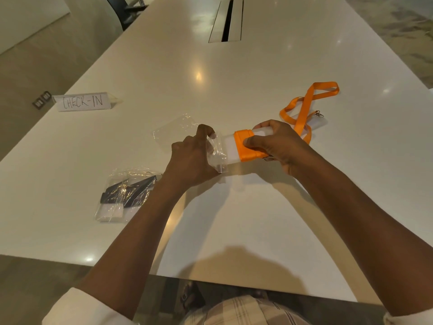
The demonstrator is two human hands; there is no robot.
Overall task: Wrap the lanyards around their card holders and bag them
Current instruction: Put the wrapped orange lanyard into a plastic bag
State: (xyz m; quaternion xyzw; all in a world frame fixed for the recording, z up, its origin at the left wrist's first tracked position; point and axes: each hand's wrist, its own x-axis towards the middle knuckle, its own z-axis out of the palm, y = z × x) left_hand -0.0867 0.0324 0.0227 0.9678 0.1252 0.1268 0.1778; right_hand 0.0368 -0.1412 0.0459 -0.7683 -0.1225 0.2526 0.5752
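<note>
My right hand (276, 144) grips a card holder wrapped in an orange lanyard (246, 146), its left end at the mouth of a clear plastic bag (218, 153). My left hand (189, 158) pinches that bag's opening between thumb and fingers. A second orange lanyard (311, 99) lies loose behind my right hand, with its metal clip (319, 114) and card holder (316, 124) partly hidden. At the lower left a sealed bag with a black lanyard and card holder (124, 195) rests on the table.
An empty clear bag (173, 130) lies flat behind my left hand. A folded "CHECK-IN" sign (82, 102) stands at the far left of the white table (234, 219). A cable slot (227, 19) runs along the table's middle at the back.
</note>
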